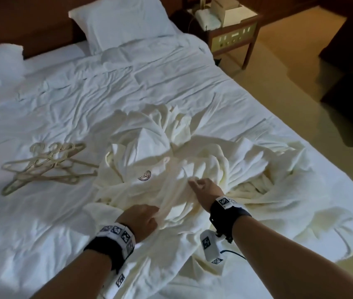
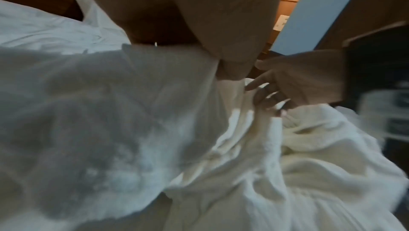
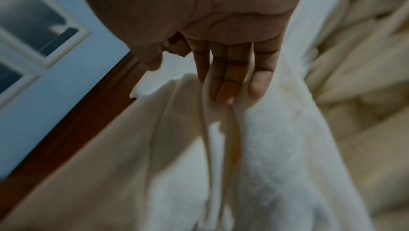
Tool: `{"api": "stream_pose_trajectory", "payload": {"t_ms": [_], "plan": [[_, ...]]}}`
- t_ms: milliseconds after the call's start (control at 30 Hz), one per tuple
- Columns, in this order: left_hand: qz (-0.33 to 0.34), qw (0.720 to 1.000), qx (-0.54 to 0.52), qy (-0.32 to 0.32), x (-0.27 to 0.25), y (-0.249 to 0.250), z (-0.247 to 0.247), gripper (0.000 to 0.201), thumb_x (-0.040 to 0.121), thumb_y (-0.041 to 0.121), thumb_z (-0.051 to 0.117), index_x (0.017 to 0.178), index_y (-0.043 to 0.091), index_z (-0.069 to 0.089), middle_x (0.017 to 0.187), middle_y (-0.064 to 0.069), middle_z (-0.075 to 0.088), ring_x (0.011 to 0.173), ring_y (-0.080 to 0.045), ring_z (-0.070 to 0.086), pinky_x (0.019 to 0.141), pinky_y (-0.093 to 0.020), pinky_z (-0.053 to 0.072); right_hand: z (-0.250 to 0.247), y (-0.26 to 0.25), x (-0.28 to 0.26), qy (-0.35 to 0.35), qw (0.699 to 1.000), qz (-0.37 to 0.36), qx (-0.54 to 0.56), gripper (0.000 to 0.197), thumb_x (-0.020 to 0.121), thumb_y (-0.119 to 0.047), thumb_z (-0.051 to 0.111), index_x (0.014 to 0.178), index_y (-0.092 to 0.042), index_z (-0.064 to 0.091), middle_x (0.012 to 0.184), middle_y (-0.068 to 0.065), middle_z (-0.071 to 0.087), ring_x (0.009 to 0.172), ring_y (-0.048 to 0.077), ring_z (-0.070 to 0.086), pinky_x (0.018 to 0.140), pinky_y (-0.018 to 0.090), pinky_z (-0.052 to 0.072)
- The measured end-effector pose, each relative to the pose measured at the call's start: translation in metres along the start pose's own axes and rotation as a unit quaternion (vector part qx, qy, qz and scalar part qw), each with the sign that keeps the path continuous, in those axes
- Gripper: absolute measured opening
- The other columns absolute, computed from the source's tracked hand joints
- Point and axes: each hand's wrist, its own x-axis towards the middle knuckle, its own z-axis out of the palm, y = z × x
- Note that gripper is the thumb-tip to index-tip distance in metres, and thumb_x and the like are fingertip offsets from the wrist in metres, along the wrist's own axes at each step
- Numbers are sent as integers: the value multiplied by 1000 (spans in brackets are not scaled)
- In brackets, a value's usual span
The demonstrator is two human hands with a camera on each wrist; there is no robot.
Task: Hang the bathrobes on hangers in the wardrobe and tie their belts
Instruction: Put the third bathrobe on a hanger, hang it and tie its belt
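While a fold of the cream bathrobe point(image 1: 149, 186) is pulled taut across the bed point(image 1: 63, 104), its cloth is gripped at both ends: the left hand point(image 1: 141, 219) is closed round the near end at about 6 o'clock in the head view, and the right hand point(image 1: 203, 188) pinches the far end just beyond it, toward 1 o'clock. In the right wrist view the fingers point(image 3: 223, 80) are curled into the fabric (thumb mostly hidden). The left wrist view is blurred, and only the bunched robe and the other hand can be made out.

A dark embroidered emblem point(image 1: 144, 176) is shown on the robe, which lies crumpled in a heap with more cream towelling point(image 1: 268, 175) spread toward 3 o'clock. A loose pile of pale hangers point(image 1: 48, 162) is laid on the sheet at 9 o'clock, just beside the robe. Two pillows point(image 1: 124, 24) are seen at 12 o'clock, and a bedside table point(image 1: 231, 33) carrying a telephone point(image 1: 208, 18) stands at 1 o'clock.
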Motion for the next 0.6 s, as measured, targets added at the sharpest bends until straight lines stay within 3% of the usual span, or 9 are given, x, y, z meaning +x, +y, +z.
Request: {"api": "stream_pose_trajectory", "payload": {"t_ms": [67, 133, 200, 267, 333, 433, 500, 567, 600], "plan": [[-5, 999, -14, -33, -26, 8, 7, 57, 79, 42, 33, 127, 24, 58, 128, -4, 61, 118, -24, 55, 99, -28, 43, 12, -9, -14, -31, 995, 38, 88, 79, 66, -84, 50, 109, -19, 61, 91, 4, 73, 79, 22, 71, 70, 36, 56], [-11, 998, -20, -64, -55, 14, 17, 49, 84, 38, 44, 130, 27, 56, 135, -1, 56, 125, -20, 50, 105, -25, 37, 27, -13, -31, -55, 986, 78, 137, 76, 56, -80, 65, 105, -21, 63, 84, 5, 74, 73, 21, 72, 60, 34, 57], [-12, 997, -17, -80, -88, 17, 30, 45, 87, 35, 50, 131, 29, 55, 138, 0, 53, 129, -19, 46, 108, -25, 34, 44, -13, -52, -57, 978, 111, 164, 60, 60, -53, 78, 103, -15, 63, 86, 10, 72, 76, 27, 71, 65, 42, 60], [-19, 996, -20, -90, -124, 12, 43, 43, 89, 32, 50, 131, 28, 55, 139, -1, 53, 130, -19, 45, 108, -25, 34, 65, -7, -77, -50, 979, 123, 156, 40, 67, -25, 73, 102, -9, 60, 86, 15, 68, 77, 34, 70, 68, 53, 60], [-33, 995, -23, -91, -162, 0, 56, 43, 88, 31, 49, 130, 26, 56, 137, -1, 55, 129, -20, 47, 107, -26, 35, 90, -2, -104, -54, 988, 100, 106, 31, 70, -22, 64, 98, -11, 59, 85, 16, 67, 78, 35, 69, 69, 55, 59], [-72, 992, -35, -95, -221, -30, 73, 46, 86, 31, 49, 132, 28, 55, 138, 1, 54, 129, -17, 47, 108, -23, 34, 126, -6, -162, -74, 997, 34, -19, 31, 79, -26, 59, 107, -14, 59, 98, 8, 64, 89, 28, 64, 86, 41, 56], [-95, 990, -34, -95, -257, -55, 80, 50, 81, 37, 45, 129, 29, 57, 136, 2, 56, 128, -16, 49, 107, -23, 35, 155, -11, -199, -99, 993, 4, -61, 43, 86, -20, 61, 127, -9, 54, 117, 11, 60, 106, 28, 59, 85, 26, 46], [-107, 990, -30, -85, -290, -83, 85, 56, 73, 41, 40, 123, 29, 61, 130, 3, 61, 123, -15, 53, 103, -22, 39, 185, -15, -238, -120, 988, -8, -96, 52, 86, -26, 64, 133, -8, 49, 128, 14, 57, 117, 30, 55, 87, 26, 42], [-117, 990, -33, -78, -305, -96, 86, 51, 74, 42, 43, 119, 29, 63, 126, 3, 63, 120, -15, 55, 100, -22, 40, 201, -16, -252, -127, 986, -14, -107, 56, 84, -33, 66, 132, -9, 50, 127, 15, 58, 115, 30, 56, 91, 29, 43]]}}
